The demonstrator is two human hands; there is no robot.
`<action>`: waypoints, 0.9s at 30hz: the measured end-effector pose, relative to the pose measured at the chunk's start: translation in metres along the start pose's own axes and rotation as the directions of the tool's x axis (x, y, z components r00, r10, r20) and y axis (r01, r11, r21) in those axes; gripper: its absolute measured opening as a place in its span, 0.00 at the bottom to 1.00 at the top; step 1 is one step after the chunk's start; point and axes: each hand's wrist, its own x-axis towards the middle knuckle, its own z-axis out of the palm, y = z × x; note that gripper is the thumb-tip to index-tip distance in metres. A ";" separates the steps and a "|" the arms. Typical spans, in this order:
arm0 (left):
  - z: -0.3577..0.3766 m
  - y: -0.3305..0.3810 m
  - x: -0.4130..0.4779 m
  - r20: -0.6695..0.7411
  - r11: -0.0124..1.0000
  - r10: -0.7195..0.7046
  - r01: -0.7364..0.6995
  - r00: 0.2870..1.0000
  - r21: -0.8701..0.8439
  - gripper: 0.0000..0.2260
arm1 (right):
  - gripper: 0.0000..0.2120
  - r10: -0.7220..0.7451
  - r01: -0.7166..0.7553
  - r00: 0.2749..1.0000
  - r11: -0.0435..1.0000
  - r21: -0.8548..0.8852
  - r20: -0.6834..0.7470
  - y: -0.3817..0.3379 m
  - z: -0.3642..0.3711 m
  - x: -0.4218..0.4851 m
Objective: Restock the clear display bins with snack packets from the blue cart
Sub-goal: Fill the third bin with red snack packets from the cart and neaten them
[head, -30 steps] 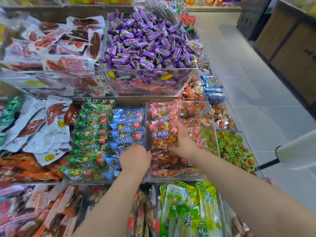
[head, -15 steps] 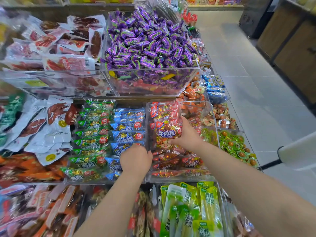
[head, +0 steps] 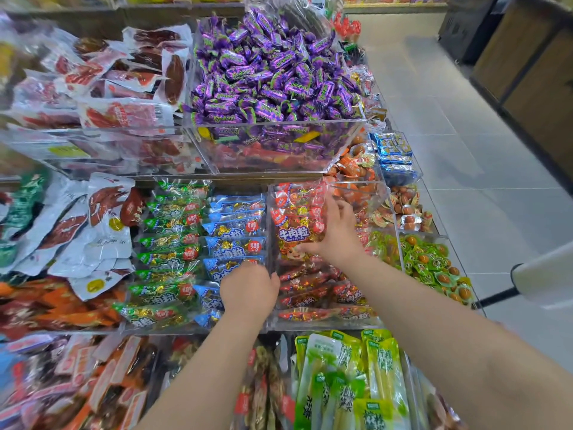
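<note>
Packed clear bins (head: 279,124), grey tiled floor (head: 459,144)

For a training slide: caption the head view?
Right hand holds red packet upright in clear bin; left hand at blue packets.

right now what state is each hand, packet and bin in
right hand: grips the red beef-cube snack packet
red beef-cube snack packet: upright, over its clear plastic bin
left hand: fingers curled on blue snack packets, grip unclear
clear bin of purple wrapped candies: heaped above rim
</note>
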 end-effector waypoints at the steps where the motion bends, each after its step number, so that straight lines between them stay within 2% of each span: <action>1: 0.001 0.000 0.000 -0.005 1.000 0.001 -0.001 1.000 0.000 0.18 | 0.59 -0.007 0.006 1.000 1.000 -0.018 -0.026 0.001 -0.001 -0.001; 3: 0.002 0.000 0.000 -0.017 1.000 0.003 -0.003 1.000 -0.004 0.17 | 0.63 0.009 -0.009 1.000 0.999 0.048 -0.002 0.005 0.001 -0.005; 5: 0.002 -0.001 0.000 -0.026 1.000 0.002 -0.003 1.000 -0.011 0.17 | 0.67 0.046 -0.063 0.994 0.981 0.183 0.100 0.012 0.005 -0.013; 9: 0.002 0.000 -0.001 -0.040 1.000 0.003 -0.003 0.999 -0.015 0.17 | 0.68 0.093 -0.135 0.967 0.977 0.166 0.237 0.033 0.008 -0.027; 10: 0.002 0.000 -0.001 -0.042 1.000 0.002 -0.002 0.999 -0.007 0.17 | 0.65 0.101 -0.141 0.967 0.977 0.162 0.233 0.035 0.007 -0.028; 13: 0.001 0.001 -0.001 -0.034 1.000 0.004 -0.003 0.999 0.014 0.18 | 0.46 0.021 -0.045 0.990 0.983 0.178 0.137 0.029 0.004 -0.026; 15: 0.001 0.001 0.000 -0.027 1.000 0.003 -0.002 1.000 0.019 0.18 | 0.43 -0.009 -0.020 0.992 0.973 0.228 0.123 0.016 0.003 -0.022; 18: 0.001 0.001 0.000 -0.023 1.000 -0.003 0.003 1.000 0.022 0.18 | 0.56 -0.015 -0.058 0.972 0.953 0.298 0.235 0.006 0.004 -0.014; 20: 0.001 0.000 0.001 -0.016 1.000 -0.003 0.003 1.000 0.015 0.18 | 0.64 0.081 -0.170 0.966 0.914 0.369 0.244 0.006 0.003 -0.011; 22: 0.001 0.000 0.001 -0.012 1.000 0.000 0.000 1.000 0.004 0.19 | 0.66 0.147 -0.221 0.969 0.877 0.426 0.200 0.007 0.002 -0.011; 27: 0.001 0.000 0.004 0.023 0.998 -0.039 0.040 0.999 -0.057 0.30 | 0.65 0.127 -0.155 0.987 0.908 0.390 0.096 0.000 0.014 -0.019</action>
